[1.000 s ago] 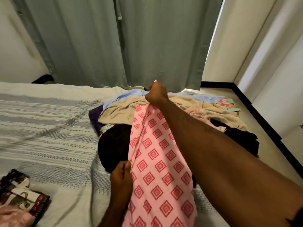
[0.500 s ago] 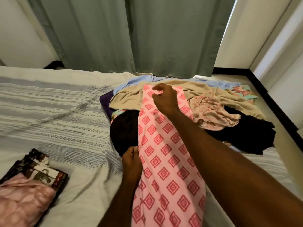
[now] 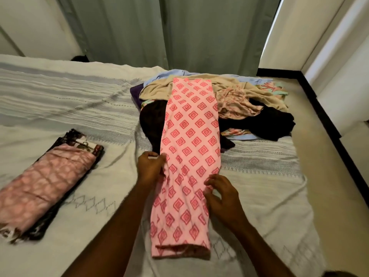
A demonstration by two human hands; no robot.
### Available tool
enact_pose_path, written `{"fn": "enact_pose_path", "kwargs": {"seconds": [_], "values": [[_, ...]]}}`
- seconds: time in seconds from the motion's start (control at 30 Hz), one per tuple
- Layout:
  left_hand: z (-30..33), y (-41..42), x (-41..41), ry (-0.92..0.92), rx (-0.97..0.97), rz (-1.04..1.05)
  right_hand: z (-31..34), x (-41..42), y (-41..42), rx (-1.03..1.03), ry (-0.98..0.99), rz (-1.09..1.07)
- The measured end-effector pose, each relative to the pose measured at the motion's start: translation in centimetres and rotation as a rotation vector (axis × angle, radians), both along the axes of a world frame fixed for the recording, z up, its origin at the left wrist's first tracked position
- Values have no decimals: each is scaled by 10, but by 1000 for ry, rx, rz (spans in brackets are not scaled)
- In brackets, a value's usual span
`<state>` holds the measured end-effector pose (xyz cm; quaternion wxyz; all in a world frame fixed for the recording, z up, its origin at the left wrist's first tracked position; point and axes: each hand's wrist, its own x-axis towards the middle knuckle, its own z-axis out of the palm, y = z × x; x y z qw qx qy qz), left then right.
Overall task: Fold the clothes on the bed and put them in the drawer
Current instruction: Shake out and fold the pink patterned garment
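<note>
A long pink garment with red diamond print lies folded lengthwise down the bed, its far end draped over a heap of unfolded clothes. My left hand pinches the garment's left edge about halfway along. My right hand hovers at its right edge with fingers spread and loosely bent, fingertips touching the cloth. The garment's near end lies flat close to me.
A folded stack, pink cloth on a dark patterned piece, sits on the bed's left side. The white striped bedspread covers the bed. Green curtains hang behind; a floor strip with dark skirting runs along the right.
My right hand let go of the garment's far end and came back to its right edge near me. The garment now lies flat over the heap. The view tilted down.
</note>
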<state>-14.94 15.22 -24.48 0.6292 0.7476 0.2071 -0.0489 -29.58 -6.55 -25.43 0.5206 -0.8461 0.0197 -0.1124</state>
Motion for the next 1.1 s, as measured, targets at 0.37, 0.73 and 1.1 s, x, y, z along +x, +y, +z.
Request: {"fn": "enact_pose_path", "kwargs": {"seconds": [0.37, 0.73, 1.1], "values": [[35, 19, -67, 168, 291, -396, -19, -82, 34, 35, 6, -18], [20, 34, -141, 118, 143, -199, -17, -103, 16, -198, -22, 230], [9, 55, -185, -36, 144, -183, -25, -111, 16, -361, -165, 229]]}}
